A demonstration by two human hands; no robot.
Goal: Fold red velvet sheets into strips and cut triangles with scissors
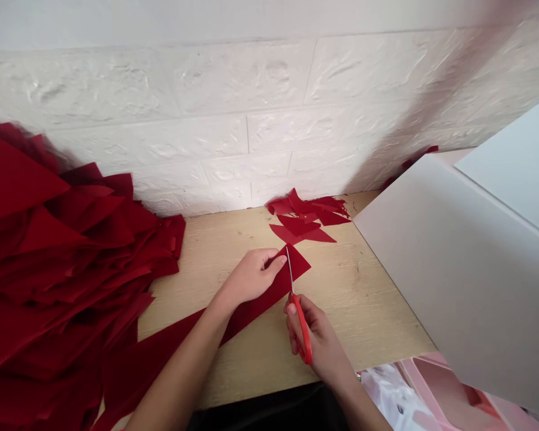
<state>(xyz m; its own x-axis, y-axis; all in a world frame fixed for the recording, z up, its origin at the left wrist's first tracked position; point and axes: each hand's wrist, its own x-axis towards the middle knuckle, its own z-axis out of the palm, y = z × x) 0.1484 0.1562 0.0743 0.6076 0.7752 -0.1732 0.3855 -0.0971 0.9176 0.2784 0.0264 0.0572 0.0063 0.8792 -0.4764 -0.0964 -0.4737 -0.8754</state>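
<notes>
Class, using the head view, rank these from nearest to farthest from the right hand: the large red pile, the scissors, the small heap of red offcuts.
1. Red-handled scissors: gripped in the right hand.
2. Small heap of red offcuts: beyond the hand, near the wall.
3. Large red pile: over at the left side.

text: none legible | white plastic (386,392): dark mark (400,409), perhaps print, too small to read

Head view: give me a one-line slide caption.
Left hand holds a red strip while right hand holds red-handled scissors across its end, red scraps lying beyond.
</notes>
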